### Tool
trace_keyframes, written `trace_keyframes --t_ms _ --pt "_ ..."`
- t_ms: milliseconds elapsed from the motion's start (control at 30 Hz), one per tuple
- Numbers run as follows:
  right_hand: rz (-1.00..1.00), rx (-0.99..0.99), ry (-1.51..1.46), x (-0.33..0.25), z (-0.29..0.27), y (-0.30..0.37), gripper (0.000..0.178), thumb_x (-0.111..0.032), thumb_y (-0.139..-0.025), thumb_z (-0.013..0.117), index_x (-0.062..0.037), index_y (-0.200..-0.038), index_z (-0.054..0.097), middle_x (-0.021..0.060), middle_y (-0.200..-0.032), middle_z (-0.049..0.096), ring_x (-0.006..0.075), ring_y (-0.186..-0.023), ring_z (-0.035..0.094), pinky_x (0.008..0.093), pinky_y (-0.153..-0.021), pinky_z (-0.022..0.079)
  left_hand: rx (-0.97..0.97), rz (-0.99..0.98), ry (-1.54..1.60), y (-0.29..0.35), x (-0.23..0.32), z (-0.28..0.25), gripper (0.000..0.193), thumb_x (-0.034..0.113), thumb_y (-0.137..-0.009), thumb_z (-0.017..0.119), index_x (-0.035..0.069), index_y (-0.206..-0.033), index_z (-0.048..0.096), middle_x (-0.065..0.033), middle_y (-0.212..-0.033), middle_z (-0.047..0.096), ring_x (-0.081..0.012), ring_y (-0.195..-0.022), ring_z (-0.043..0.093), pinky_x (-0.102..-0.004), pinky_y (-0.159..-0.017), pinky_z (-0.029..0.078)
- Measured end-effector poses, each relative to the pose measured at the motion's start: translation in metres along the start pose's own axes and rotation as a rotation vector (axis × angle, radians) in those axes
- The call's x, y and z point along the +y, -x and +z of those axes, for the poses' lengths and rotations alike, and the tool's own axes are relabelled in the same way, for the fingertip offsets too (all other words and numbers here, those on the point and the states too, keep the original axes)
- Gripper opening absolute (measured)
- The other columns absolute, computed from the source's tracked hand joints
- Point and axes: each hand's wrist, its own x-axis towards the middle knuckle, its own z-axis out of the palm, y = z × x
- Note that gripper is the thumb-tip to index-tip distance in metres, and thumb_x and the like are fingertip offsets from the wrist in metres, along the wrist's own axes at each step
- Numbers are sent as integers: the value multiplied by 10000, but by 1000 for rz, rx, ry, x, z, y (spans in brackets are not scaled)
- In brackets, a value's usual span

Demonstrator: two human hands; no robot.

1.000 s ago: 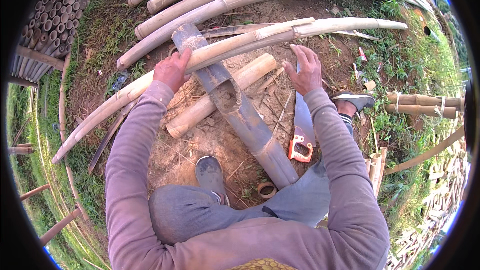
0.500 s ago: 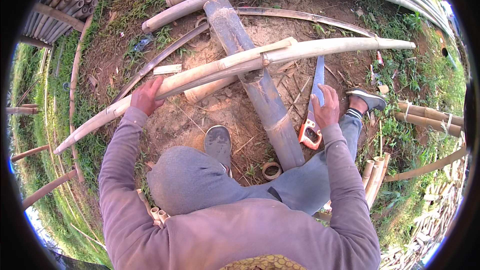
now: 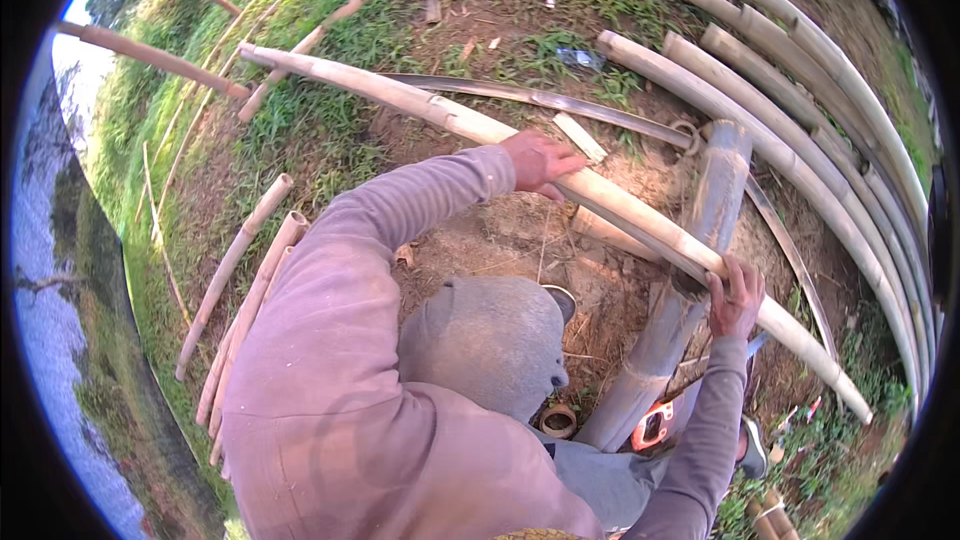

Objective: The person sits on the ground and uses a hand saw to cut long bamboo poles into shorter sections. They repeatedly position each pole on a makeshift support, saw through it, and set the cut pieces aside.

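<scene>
A long pale bamboo pole [image 3: 450, 115] runs from upper left to lower right across a thick grey bamboo log [image 3: 705, 240] lying on bare soil. My left hand [image 3: 540, 160] grips the pole near its middle. Where the pole crosses the log, my right hand [image 3: 735, 295] closes its fingers over it. A saw with an orange handle [image 3: 655, 425] lies below my right forearm, beside the log's near end, and no hand holds it. My bent knee [image 3: 490, 340] in grey trousers sits between my arms.
Several long bamboo poles [image 3: 810, 80] are stacked along the right. Thinner poles [image 3: 245, 270] lie in grass at the left. There is a short split piece [image 3: 580, 137] by my left hand, a curved dark strip [image 3: 520, 97] behind the pole, and a small tape roll [image 3: 557, 421] near my foot.
My right hand has left the saw and taken hold of the long pole. The view has swung to the left, and my left hand stays on the pole.
</scene>
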Motion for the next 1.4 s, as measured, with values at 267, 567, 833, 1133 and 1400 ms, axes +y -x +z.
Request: trace_keyframes --t_ms 267,567,833,1133,1400 --pt "-73 32 -187 -10 -10 19 476 -149 -895 801 -75 -1357 719 119 -1109 674 327 -1043 622 476 -993 469 359 18 -127 37 30 -33 150 209 -869 707 115 -942 616 -43 -848 643 -245 -830 710 -384 -691 593" --pt "-21 -2 -165 -12 -12 19 469 -277 -924 813 -90 -1345 729 118 -1101 674 319 -1046 619 467 -989 466 293 18 -100 38 23 -33 194 245 -873 735 117 -960 618 -49 -850 651 -264 -839 725 -408 -688 607" --pt "-26 -8 -157 -27 -7 17 460 -287 -929 806 -98 -1342 734 115 -1110 675 316 -1059 614 469 -997 456 257 -3 -110 51 19 -28 253 296 -864 768 124 -969 615 -48 -864 655 -267 -853 728 -412 -693 605" --pt "-37 1 -166 -10 -21 22 478 -281 -887 832 -100 -1321 748 107 -1081 686 320 -1031 630 481 -969 471 288 54 -59 31 28 -22 366 382 -838 818 121 -987 609 -47 -885 650 -261 -850 710 -390 -709 588" --pt "56 40 -131 -12 -10 -7 388 -333 -830 874 -195 -1188 811 60 -1118 686 306 -1125 620 497 -1007 461 365 82 54 -32 88 2 514 388 -988 712 86 -1399 649 -116 -1383 670 -304 -1352 574 -483 -1161 423"
